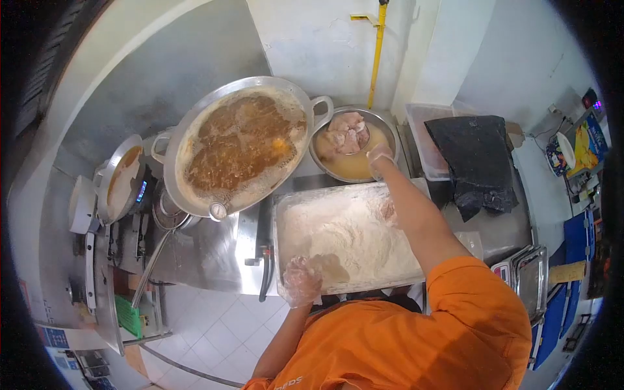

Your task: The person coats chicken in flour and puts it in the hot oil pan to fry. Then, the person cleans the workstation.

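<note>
My right hand [380, 160], in a clear plastic glove, reaches over the near right rim of a round metal bowl [320, 164]. Cloudy yellowish liquid fills the bowl, and pale raw chicken pieces [348, 132] are heaped toward its far side, apart from the hand. Its fingertips are too indistinct to show a grip. My left hand [302, 282], gloved and dusted with flour, hovers at the left front corner of a rectangular metal tray [278, 234]; its fingers look loosely spread with nothing in them. Pale flour [351, 240] covers the tray, and a floured piece lies partly behind my right forearm.
A large pan of bubbling brown oil [244, 143] stands left of the bowl, a dial thermometer [218, 210] at its near rim. Farther left are a smaller pan [125, 179] and a long-handled strainer [151, 270]. A black plastic bag [471, 162] covers a plastic container at right.
</note>
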A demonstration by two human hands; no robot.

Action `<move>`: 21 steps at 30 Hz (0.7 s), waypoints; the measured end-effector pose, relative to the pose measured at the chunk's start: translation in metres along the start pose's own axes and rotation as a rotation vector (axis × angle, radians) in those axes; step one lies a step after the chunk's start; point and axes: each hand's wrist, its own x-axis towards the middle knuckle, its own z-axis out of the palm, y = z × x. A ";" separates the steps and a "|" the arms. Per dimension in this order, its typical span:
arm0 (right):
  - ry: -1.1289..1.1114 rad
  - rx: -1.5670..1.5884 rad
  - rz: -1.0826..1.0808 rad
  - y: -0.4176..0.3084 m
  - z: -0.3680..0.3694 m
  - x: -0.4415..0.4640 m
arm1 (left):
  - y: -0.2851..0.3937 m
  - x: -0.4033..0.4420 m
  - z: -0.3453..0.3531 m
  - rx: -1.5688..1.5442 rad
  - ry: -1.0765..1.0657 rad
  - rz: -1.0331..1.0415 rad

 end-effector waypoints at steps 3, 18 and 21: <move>-0.091 -0.230 0.062 0.003 0.000 0.003 | 0.001 -0.001 0.000 0.019 0.016 -0.003; -0.044 -0.863 -0.452 0.096 -0.009 0.009 | 0.005 0.001 -0.006 0.037 0.045 0.056; 0.070 -0.801 -0.456 0.096 -0.022 -0.018 | 0.003 0.005 -0.002 -0.026 -0.054 0.043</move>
